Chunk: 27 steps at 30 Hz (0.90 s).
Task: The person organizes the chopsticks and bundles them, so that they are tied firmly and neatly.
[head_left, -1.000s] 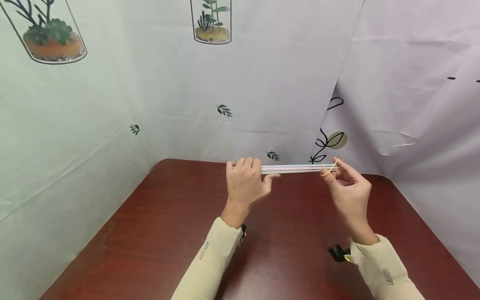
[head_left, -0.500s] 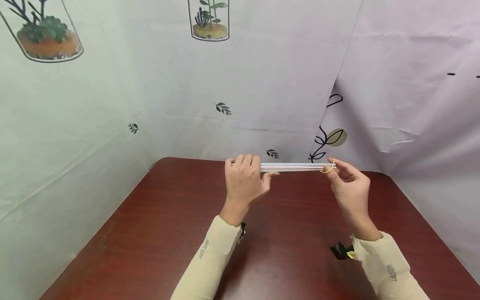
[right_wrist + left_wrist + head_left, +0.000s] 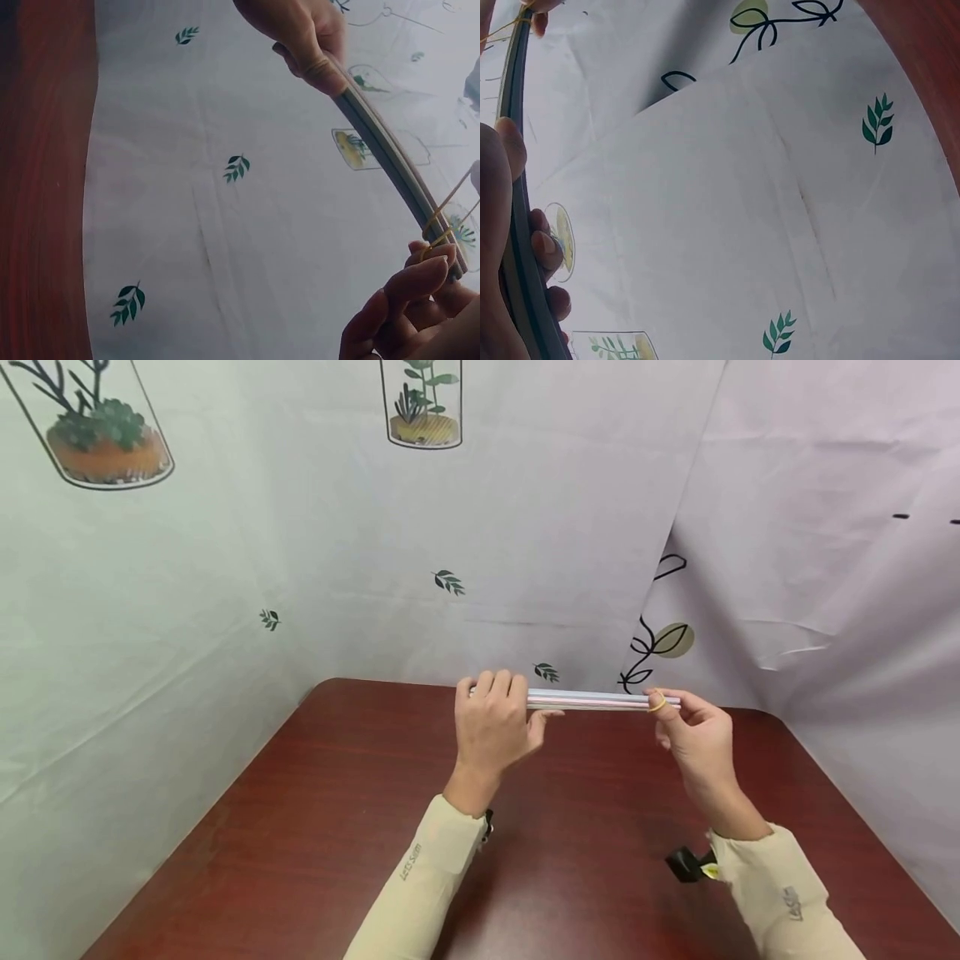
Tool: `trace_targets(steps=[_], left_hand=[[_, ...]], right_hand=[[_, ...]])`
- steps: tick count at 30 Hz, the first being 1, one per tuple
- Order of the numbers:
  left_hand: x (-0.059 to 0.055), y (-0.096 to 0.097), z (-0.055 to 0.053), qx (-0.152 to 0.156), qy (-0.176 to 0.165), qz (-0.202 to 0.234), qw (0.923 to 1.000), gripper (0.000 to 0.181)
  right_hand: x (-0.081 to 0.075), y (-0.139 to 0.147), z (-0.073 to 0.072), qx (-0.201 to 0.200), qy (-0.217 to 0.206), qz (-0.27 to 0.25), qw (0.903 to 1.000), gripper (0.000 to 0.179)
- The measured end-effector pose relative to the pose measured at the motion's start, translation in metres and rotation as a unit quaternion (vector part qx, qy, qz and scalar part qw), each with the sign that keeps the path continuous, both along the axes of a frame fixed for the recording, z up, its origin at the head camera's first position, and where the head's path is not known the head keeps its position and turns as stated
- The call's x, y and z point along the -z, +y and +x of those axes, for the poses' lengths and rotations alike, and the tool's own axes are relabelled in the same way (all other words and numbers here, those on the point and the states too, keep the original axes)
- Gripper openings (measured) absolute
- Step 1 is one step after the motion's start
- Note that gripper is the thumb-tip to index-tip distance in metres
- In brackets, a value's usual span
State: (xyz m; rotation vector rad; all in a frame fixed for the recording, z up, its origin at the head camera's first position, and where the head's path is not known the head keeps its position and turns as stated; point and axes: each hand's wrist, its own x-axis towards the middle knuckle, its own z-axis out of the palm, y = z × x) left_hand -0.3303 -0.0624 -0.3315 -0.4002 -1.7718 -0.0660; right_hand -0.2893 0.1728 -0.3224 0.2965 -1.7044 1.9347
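A bundle of thin, straight pastel sticks that look like straws (image 3: 585, 699) is held level above the table, in pale blue, pink and whitish tones. My left hand (image 3: 492, 718) grips its left end, fingers curled over the top and thumb stretched along the underside. At the other end, my right hand (image 3: 701, 737) holds a yellow rubber band (image 3: 657, 702) with its thumb and fingers. In the right wrist view the rubber band (image 3: 437, 234) goes round the bundle (image 3: 390, 161) near its end and is pulled out to a digit at the frame edge.
A dark red-brown table (image 3: 570, 843) lies beneath both arms. White cloth (image 3: 375, 543) printed with plants and leaves hangs behind and along the sides. A black wrist-worn device (image 3: 684, 864) sticks out beside the right sleeve.
The rubber band was spread between my right thumb and index finger; now it sits closer around the bundle, by the thumb. My right fingers have shifted behind the bundle's end. My left hand keeps its grip.
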Motion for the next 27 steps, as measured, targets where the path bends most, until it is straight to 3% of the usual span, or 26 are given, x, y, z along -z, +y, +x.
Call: trace_targets(steps=[6, 12, 21, 27], left_hand=[[-0.0011, 0.001, -0.0025, 0.007, 0.014, -0.001, 0.9999, 0.041], [0.0004, 0.0023, -0.0023, 0.01, 0.022, -0.003, 0.9997, 0.036], [0.002, 0.0029, 0.0, 0.022, 0.022, 0.001, 0.9995, 0.029], [0.0016, 0.0017, 0.0019, 0.035, -0.007, 0.004, 0.9993, 0.044]], right_hand=[[-0.0021, 0.0028, -0.0005, -0.074, 0.014, 0.001, 0.9971, 0.019], [-0.0019, 0.0023, -0.0006, -0.129, 0.005, -0.02, 0.9914, 0.026], [0.0019, 0.0008, -0.0006, -0.155, 0.002, -0.025, 0.9876, 0.023], [0.0005, 0.0059, 0.0011, -0.177, 0.006, -0.027, 0.9837, 0.021]])
